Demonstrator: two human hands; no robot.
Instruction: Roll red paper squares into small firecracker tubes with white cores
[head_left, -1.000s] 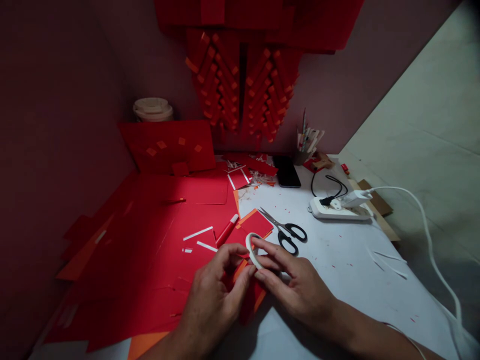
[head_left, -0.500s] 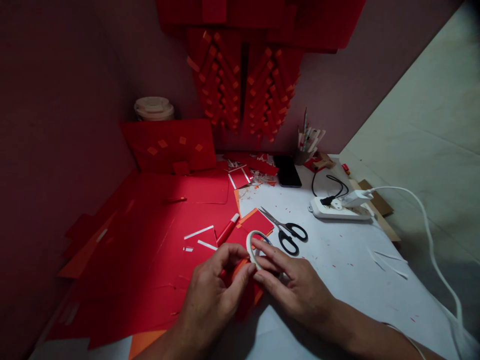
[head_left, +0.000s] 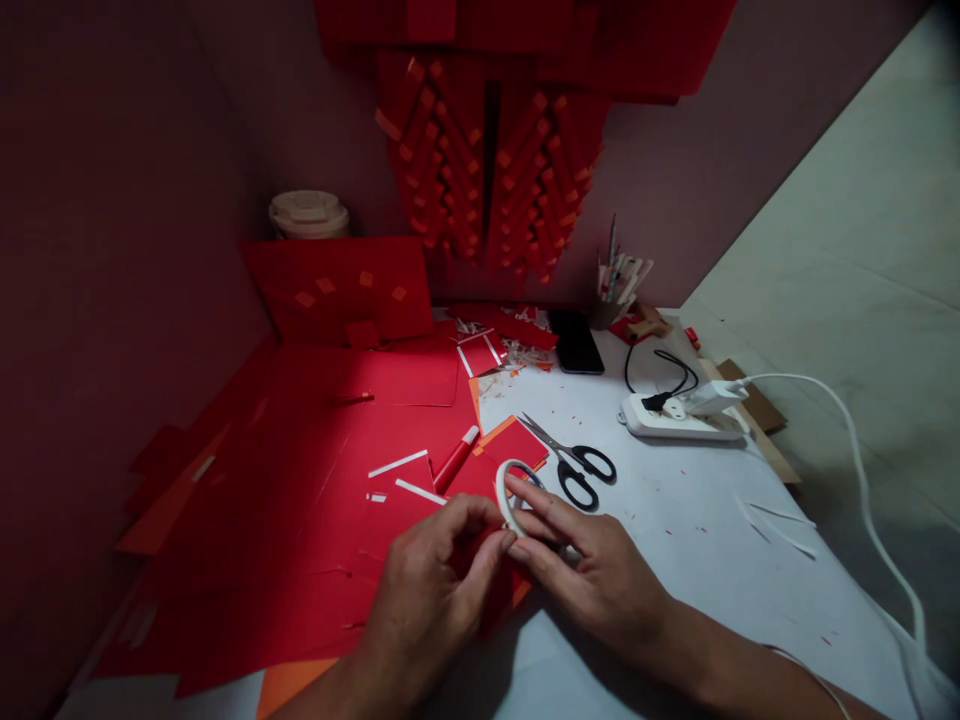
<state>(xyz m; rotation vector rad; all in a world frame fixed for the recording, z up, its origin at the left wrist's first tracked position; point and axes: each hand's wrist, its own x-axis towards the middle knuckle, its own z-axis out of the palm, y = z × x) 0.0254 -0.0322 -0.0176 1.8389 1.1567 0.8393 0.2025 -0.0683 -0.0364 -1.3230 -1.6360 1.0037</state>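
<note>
"Tape (head_left: pixel 502 492) first: where is it?"

"Up on edge between the hands, over the near middle of the tabletop (head_left: pixel 645 510)."

"And the grip on it?"

"The right hand (head_left: pixel 600 570) is clamped on it, with fingers inside or behind the loop (which of those, the view doesn't settle). The left hand (head_left: pixel 439 575) has thumb and forefinger drawn in at the near left edge; whether they pinch a loose end, I can't tell."

"So which step is this?"

"Finding or lifting the end, I'd judge. No free length shows between the hands."

"What would the next move call for?"

"A steady right grip, so nothing turns or slips, and left fingertips that lift the end and draw it away to the left. Gently, I'd say; something so narrow could tear or twist."

"Anything close by?"

"Scissors (head_left: pixel 566 450) lie just beyond the right hand, points to the far left, handy for a cut. Red cards (head_left: pixel 517 442) sit left of them, and a red tube (head_left: pixel 454 460) left of those, beyond the left hand."
</note>
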